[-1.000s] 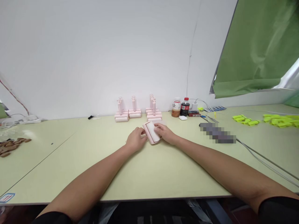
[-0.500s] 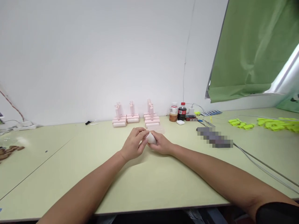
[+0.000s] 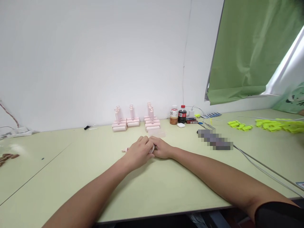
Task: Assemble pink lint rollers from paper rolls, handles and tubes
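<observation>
My left hand (image 3: 140, 152) and my right hand (image 3: 161, 148) meet above the middle of the table. Both are closed around a lint roller, whose white roll (image 3: 152, 149) shows only as a sliver between my fingers. A pale pink handle end (image 3: 125, 150) pokes out to the left, behind my left hand. Most of the roller is hidden. Just beyond my right hand lies a translucent pink cover (image 3: 157, 133). Several pink lint rollers (image 3: 119, 127) are set in groups along the wall, their handles pointing up.
At the back right stand an orange-labelled bottle (image 3: 174, 115) and a cola bottle (image 3: 182, 114), with a white case (image 3: 180, 125) before them. A pixelated dark object (image 3: 215, 140) and cables lie to the right. Neon yellow pieces (image 3: 239, 125) sit farther right; brown pieces (image 3: 7, 157) at far left.
Both hands have drawn closer together and slightly lower, covering more of the white roll. A pink handle end now shows left of my left hand. The view has shifted slightly.
</observation>
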### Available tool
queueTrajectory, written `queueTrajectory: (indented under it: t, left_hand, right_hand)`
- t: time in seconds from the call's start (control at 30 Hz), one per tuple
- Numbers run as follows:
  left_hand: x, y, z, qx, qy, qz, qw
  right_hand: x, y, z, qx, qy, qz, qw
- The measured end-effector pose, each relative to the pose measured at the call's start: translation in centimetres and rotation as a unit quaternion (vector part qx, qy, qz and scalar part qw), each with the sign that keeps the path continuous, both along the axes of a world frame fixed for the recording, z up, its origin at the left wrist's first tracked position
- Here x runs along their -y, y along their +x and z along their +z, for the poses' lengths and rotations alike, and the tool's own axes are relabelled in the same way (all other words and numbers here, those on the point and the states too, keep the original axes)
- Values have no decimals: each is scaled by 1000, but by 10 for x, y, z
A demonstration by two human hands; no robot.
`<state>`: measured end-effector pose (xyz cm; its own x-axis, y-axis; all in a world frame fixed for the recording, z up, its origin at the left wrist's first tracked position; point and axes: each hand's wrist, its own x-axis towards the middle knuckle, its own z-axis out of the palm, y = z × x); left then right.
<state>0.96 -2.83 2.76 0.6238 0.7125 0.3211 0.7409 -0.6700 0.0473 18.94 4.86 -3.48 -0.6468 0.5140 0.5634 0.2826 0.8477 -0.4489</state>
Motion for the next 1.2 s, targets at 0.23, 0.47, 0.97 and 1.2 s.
queueTrajectory:
  t: [0.23,0.47,0.97,1.2]
  left_hand:
    - [-1,11,-12,32,38,27,998]
    - [6,14,-11,49,66,30,996]
    - [5,14,-1,38,50,35,997]
    - [1,14,-3,35,54,38,997]
  right_hand:
    - [-7,-4,-12,13,1,-60,998]
    - [-5,-5,-6,6,12,-21,1000]
    - [0,-7,1,-25,-2,10,1000]
    - [-2,-8,2,-43,-3,14,999]
